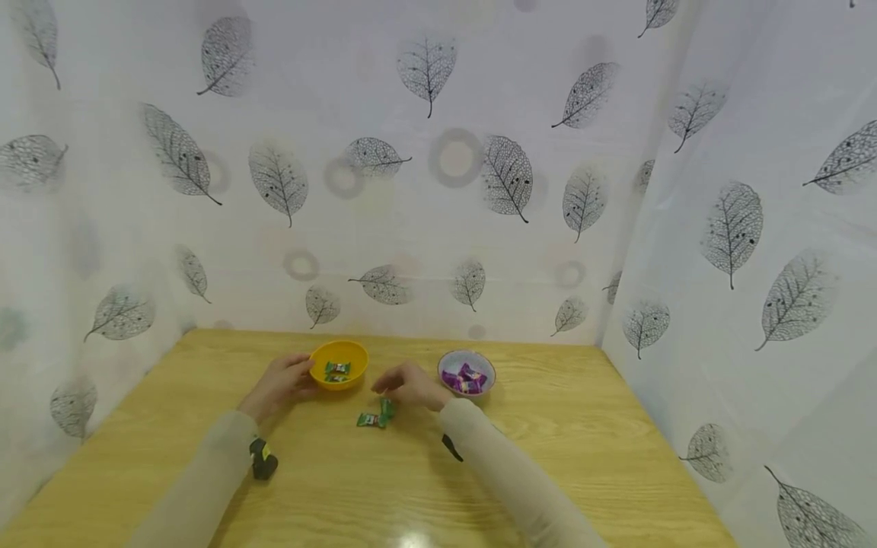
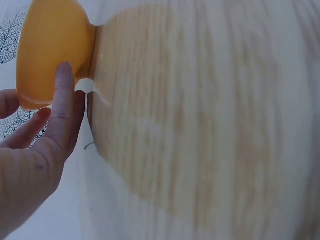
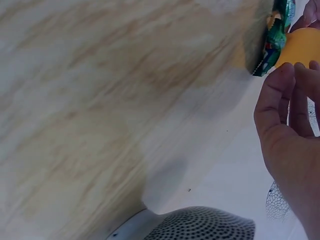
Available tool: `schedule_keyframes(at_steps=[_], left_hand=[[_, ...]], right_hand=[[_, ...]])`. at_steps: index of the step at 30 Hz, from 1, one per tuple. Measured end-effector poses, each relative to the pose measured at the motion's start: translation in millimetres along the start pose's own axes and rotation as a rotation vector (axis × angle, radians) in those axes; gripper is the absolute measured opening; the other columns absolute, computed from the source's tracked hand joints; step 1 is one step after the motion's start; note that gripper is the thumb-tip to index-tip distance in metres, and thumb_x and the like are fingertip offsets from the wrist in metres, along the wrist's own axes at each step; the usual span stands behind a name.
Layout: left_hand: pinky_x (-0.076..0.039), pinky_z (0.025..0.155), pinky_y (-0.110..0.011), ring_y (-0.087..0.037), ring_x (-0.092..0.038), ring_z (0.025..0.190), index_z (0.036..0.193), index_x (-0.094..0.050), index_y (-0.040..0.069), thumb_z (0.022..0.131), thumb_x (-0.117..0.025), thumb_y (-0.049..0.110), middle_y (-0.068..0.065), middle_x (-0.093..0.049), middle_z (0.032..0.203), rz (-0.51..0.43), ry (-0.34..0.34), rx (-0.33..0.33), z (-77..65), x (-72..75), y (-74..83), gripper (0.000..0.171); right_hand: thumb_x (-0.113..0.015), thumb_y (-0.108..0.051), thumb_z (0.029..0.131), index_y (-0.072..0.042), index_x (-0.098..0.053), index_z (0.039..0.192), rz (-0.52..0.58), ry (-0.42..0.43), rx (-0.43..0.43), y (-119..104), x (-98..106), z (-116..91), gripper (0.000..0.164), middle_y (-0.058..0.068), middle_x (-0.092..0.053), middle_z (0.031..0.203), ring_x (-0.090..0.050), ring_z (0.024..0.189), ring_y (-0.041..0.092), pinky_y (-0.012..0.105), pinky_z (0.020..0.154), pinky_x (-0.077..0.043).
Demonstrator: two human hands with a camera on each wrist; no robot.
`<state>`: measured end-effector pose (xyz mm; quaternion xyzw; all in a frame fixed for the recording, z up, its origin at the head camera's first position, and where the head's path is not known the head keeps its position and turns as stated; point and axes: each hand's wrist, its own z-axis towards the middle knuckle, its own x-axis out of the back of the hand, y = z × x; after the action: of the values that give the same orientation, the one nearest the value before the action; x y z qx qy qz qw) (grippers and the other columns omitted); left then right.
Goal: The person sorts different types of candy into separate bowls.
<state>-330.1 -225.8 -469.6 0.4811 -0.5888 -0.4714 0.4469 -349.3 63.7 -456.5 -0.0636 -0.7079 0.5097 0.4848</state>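
On the wooden table (image 1: 548, 457), the left hand (image 1: 279, 387) rests with relaxed fingers against the side of the yellow bowl (image 1: 339, 364), which holds green-wrapped candies. Just beside it, the right hand (image 1: 409, 385) hovers over two green candies (image 1: 377, 415) lying loose on the wood, its fingers loosely curled; whether they pinch one I cannot tell. Near the right wrist stands a patterned bowl (image 1: 467, 372) of purple candies, with leaf-print curtains (image 1: 754, 228) closing in the table.

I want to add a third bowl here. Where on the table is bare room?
Bare wood lies at the table right of the purple bowl, at the left edge beyond the left hand, and near, between the sleeves. Crowded: the middle strip, where the yellow bowl, right hand and green candies lie.
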Motion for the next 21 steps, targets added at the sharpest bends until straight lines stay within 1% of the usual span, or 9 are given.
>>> schedule_keyframes(at_steps=[4,7,10,12,15,18,21], left_hand=[[-0.052,0.097,-0.043,-0.019,-0.061,0.108,0.145,-0.03,-0.014,0.107,-0.039,0.022,-0.035,-0.036,0.146,0.03,0.0,-0.001,0.2,0.4,-0.5,0.053],[-0.052,0.097,-0.043,-0.019,-0.061,0.108,0.145,-0.029,-0.014,0.107,-0.039,0.022,-0.036,-0.035,0.147,0.04,0.002,0.003,-0.1,0.7,-0.3,0.053],[-0.053,0.097,-0.043,-0.02,-0.061,0.109,0.145,-0.028,-0.014,0.107,-0.039,0.022,-0.036,-0.034,0.147,0.034,0.006,0.009,-1.6,0.7,0.7,0.054],[-0.053,0.097,-0.043,-0.023,-0.06,0.112,0.146,-0.027,-0.014,0.106,-0.04,0.022,-0.036,-0.033,0.147,0.017,0.01,0.014,-2.6,0.7,1.9,0.055],[-0.052,0.097,-0.044,-0.024,-0.058,0.114,0.147,-0.024,-0.014,0.106,-0.04,0.021,-0.036,-0.031,0.148,-0.017,0.002,0.017,-3.2,1.4,2.7,0.056],[-0.053,0.096,-0.043,-0.02,-0.06,0.108,0.147,-0.023,-0.014,0.106,-0.041,0.02,-0.036,-0.032,0.147,-0.046,0.002,0.025,-2.4,2.1,2.0,0.056],[-0.055,0.093,-0.04,-0.014,-0.063,0.1,0.147,-0.023,-0.013,0.106,-0.042,0.02,-0.036,-0.034,0.146,-0.051,0.001,0.027,-1.3,3.0,0.8,0.057]], right_hand=[[-0.05,0.014,0.082,-0.012,-0.074,0.11,-0.092,-0.028,-0.02,2.3,1.0,-5.1,0.046,-0.001,-0.073,0.112,-0.064,0.1,0.013,0.026,0.091,-0.051],[-0.051,0.012,0.083,-0.013,-0.074,0.112,-0.146,-0.048,-0.003,3.7,0.0,-7.0,0.044,-0.001,-0.072,0.115,-0.063,0.103,0.013,0.026,0.092,-0.05],[-0.052,0.011,0.085,-0.011,-0.072,0.115,-0.167,-0.074,0.012,4.5,-1.1,-7.7,0.042,0.0,-0.071,0.119,-0.062,0.111,0.014,0.027,0.097,-0.049],[-0.053,0.01,0.085,-0.011,-0.072,0.116,-0.187,-0.091,0.017,4.7,-0.4,-7.7,0.042,0.0,-0.07,0.121,-0.06,0.117,0.014,0.027,0.1,-0.047],[-0.053,0.01,0.084,-0.013,-0.073,0.115,-0.222,-0.122,0.014,5.2,2.1,-8.3,0.042,-0.001,-0.07,0.122,-0.058,0.121,0.014,0.029,0.102,-0.047],[-0.059,0.007,0.082,-0.014,-0.074,0.112,-0.231,-0.141,-0.005,7.0,4.8,-9.8,0.039,-0.003,-0.071,0.119,-0.06,0.116,0.013,0.03,0.1,-0.048],[-0.066,0.002,0.082,-0.014,-0.074,0.11,-0.216,-0.153,-0.042,9.9,7.0,-11.9,0.033,-0.004,-0.072,0.111,-0.063,0.103,0.01,0.027,0.093,-0.051]])
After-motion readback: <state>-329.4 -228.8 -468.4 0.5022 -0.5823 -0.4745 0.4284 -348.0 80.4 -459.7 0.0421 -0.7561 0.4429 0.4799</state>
